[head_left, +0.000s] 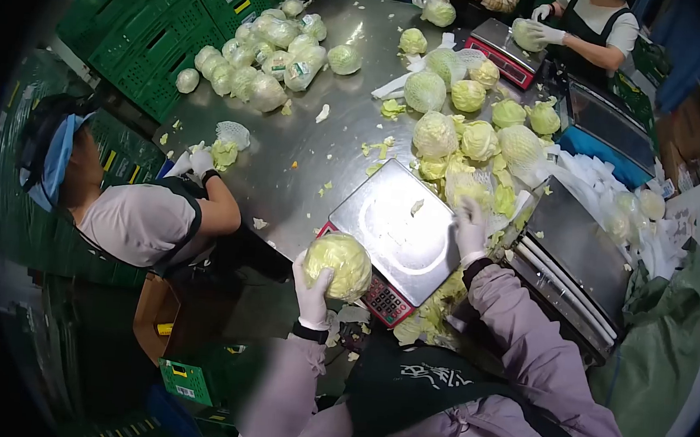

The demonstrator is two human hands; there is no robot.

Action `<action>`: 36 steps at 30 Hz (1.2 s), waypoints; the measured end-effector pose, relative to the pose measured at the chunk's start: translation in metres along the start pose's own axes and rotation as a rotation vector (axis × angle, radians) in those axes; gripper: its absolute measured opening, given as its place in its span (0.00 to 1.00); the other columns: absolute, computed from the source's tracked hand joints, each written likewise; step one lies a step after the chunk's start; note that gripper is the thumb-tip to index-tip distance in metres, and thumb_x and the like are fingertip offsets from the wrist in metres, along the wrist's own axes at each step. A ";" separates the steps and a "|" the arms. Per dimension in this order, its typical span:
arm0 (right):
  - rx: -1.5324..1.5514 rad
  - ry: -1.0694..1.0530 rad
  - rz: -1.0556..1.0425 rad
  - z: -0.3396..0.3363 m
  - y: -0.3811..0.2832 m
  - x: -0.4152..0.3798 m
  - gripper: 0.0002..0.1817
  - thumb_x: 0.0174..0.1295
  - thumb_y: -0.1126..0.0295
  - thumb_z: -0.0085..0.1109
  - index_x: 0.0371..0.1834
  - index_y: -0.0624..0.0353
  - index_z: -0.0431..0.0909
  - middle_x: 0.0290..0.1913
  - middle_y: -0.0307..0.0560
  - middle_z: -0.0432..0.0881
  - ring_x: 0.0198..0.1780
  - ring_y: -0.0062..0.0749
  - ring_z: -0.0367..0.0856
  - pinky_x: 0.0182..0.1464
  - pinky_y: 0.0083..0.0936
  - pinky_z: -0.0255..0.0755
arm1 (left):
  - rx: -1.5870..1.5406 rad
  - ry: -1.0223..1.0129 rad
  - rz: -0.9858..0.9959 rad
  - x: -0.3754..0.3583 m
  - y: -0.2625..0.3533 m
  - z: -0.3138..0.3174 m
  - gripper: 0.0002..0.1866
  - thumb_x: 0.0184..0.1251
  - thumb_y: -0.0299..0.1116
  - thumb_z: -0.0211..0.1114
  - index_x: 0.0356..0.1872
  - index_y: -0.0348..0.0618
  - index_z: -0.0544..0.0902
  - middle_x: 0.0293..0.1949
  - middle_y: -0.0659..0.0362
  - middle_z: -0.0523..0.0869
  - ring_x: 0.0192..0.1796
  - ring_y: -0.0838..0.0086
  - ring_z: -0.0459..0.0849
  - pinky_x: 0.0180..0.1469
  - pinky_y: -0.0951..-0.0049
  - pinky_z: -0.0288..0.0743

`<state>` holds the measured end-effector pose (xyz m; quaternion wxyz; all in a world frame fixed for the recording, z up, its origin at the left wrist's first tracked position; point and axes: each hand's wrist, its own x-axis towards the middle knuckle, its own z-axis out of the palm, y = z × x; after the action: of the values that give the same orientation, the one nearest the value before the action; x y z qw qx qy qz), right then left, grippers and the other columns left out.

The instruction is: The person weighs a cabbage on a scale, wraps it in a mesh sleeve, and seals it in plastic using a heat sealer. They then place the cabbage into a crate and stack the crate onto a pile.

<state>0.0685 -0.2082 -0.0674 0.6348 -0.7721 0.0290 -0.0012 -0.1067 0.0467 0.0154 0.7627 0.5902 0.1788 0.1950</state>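
A pale green cabbage (338,267) rests in my left hand (311,296), which wears a white glove and has its fingers wrapped round the side of it. The cabbage is at the near left corner of a steel scale (398,230) with a red keypad. My gloved right hand (470,232) is at the scale's right edge, beside a netted cabbage (469,187) at the near end of the pile; its fingers are slightly blurred and I cannot make out whether they touch anything. A small leaf scrap (416,208) lies on the scale plate.
Wrapped cabbages (276,63) are heaped at the far left of the steel table (290,148). A person (136,218) works at the left side, others across the table. A sealing machine (572,265) stands at the right. Green crates (141,46) are stacked behind the table.
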 end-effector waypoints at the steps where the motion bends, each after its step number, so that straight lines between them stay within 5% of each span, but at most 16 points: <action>1: 0.288 -0.118 0.273 0.008 -0.014 -0.003 0.14 0.67 0.72 0.52 0.55 0.60 0.75 0.50 0.48 0.81 0.48 0.32 0.81 0.48 0.26 0.77 | 0.003 0.004 -0.011 0.004 -0.003 -0.001 0.30 0.59 0.27 0.67 0.63 0.36 0.66 0.57 0.52 0.73 0.58 0.68 0.74 0.61 0.67 0.69; 2: 0.697 -0.489 0.587 0.013 -0.019 -0.007 0.16 0.66 0.73 0.53 0.57 0.60 0.74 0.53 0.49 0.79 0.52 0.34 0.79 0.49 0.27 0.77 | 0.054 -0.003 -0.003 0.008 -0.006 0.003 0.32 0.58 0.26 0.67 0.64 0.36 0.65 0.57 0.52 0.73 0.58 0.67 0.74 0.62 0.67 0.69; 4: 0.498 -0.653 0.523 0.038 -0.029 -0.014 0.22 0.66 0.69 0.57 0.62 0.62 0.71 0.49 0.41 0.78 0.52 0.26 0.74 0.49 0.22 0.73 | 0.096 -0.053 -0.028 0.018 -0.014 0.009 0.38 0.54 0.24 0.70 0.67 0.35 0.62 0.59 0.51 0.72 0.60 0.66 0.73 0.64 0.67 0.68; 5: 0.086 -0.490 -0.008 0.041 0.008 0.006 0.21 0.67 0.71 0.53 0.63 0.63 0.67 0.57 0.49 0.76 0.57 0.34 0.75 0.55 0.25 0.72 | 0.088 -0.080 -0.037 0.023 -0.017 0.017 0.39 0.53 0.24 0.72 0.66 0.35 0.63 0.60 0.51 0.72 0.61 0.66 0.73 0.64 0.67 0.68; 6: 0.379 0.082 0.165 0.050 -0.003 0.024 0.24 0.65 0.73 0.53 0.65 0.63 0.66 0.56 0.49 0.76 0.55 0.33 0.74 0.56 0.23 0.70 | 0.078 -0.107 -0.045 0.028 -0.019 0.028 0.40 0.51 0.25 0.74 0.66 0.35 0.63 0.60 0.51 0.71 0.61 0.66 0.73 0.64 0.67 0.68; 7: 0.129 0.278 0.121 0.038 0.011 0.045 0.24 0.65 0.73 0.53 0.66 0.61 0.66 0.55 0.47 0.77 0.52 0.33 0.75 0.53 0.24 0.70 | 0.101 -0.146 -0.040 0.034 -0.020 0.038 0.41 0.49 0.26 0.76 0.65 0.35 0.63 0.61 0.51 0.71 0.61 0.66 0.73 0.64 0.67 0.68; 8: 0.207 0.353 0.113 0.027 0.009 0.055 0.23 0.67 0.73 0.50 0.66 0.60 0.66 0.54 0.45 0.77 0.51 0.31 0.75 0.52 0.24 0.71 | 0.124 -0.198 -0.036 0.040 -0.023 0.049 0.43 0.48 0.27 0.78 0.65 0.35 0.63 0.61 0.50 0.70 0.62 0.65 0.72 0.64 0.67 0.68; 9: 0.315 0.286 0.227 0.012 -0.004 0.057 0.22 0.68 0.73 0.49 0.65 0.60 0.67 0.54 0.45 0.76 0.51 0.28 0.75 0.52 0.24 0.71 | 0.110 -0.213 0.003 0.044 -0.033 0.061 0.43 0.47 0.29 0.78 0.65 0.35 0.64 0.61 0.50 0.70 0.62 0.65 0.72 0.65 0.67 0.67; 13: 0.149 0.170 0.030 -0.020 -0.043 0.016 0.19 0.67 0.73 0.52 0.61 0.64 0.71 0.54 0.46 0.78 0.50 0.26 0.78 0.51 0.19 0.72 | 0.262 -0.309 0.132 0.051 -0.080 0.095 0.44 0.45 0.29 0.79 0.64 0.38 0.61 0.60 0.51 0.69 0.62 0.65 0.70 0.66 0.66 0.66; 15: 0.399 0.137 0.187 -0.032 -0.059 -0.012 0.18 0.68 0.72 0.51 0.60 0.64 0.73 0.54 0.44 0.78 0.49 0.25 0.80 0.49 0.20 0.74 | 0.281 -0.335 0.124 0.050 -0.094 0.100 0.44 0.45 0.29 0.79 0.64 0.38 0.62 0.60 0.52 0.68 0.62 0.65 0.70 0.66 0.66 0.66; 24: 0.373 -0.141 0.348 -0.057 -0.023 -0.118 0.15 0.70 0.72 0.50 0.58 0.63 0.74 0.47 0.42 0.83 0.44 0.23 0.82 0.48 0.18 0.75 | 0.478 -0.287 0.202 0.044 -0.090 0.096 0.55 0.40 0.40 0.81 0.70 0.38 0.56 0.64 0.44 0.63 0.66 0.51 0.63 0.69 0.57 0.58; 36: -0.132 -0.432 0.274 -0.044 -0.042 -0.175 0.15 0.67 0.68 0.55 0.51 0.66 0.78 0.45 0.48 0.84 0.48 0.28 0.80 0.54 0.23 0.71 | 0.687 -0.180 0.369 0.023 -0.050 0.073 0.63 0.39 0.39 0.82 0.73 0.35 0.46 0.67 0.41 0.56 0.70 0.51 0.57 0.72 0.55 0.51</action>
<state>-0.1058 -0.2355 -0.0118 0.5690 -0.7830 -0.0028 0.2513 -0.0461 -0.0134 -0.0170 0.4856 0.8479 0.0574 0.2050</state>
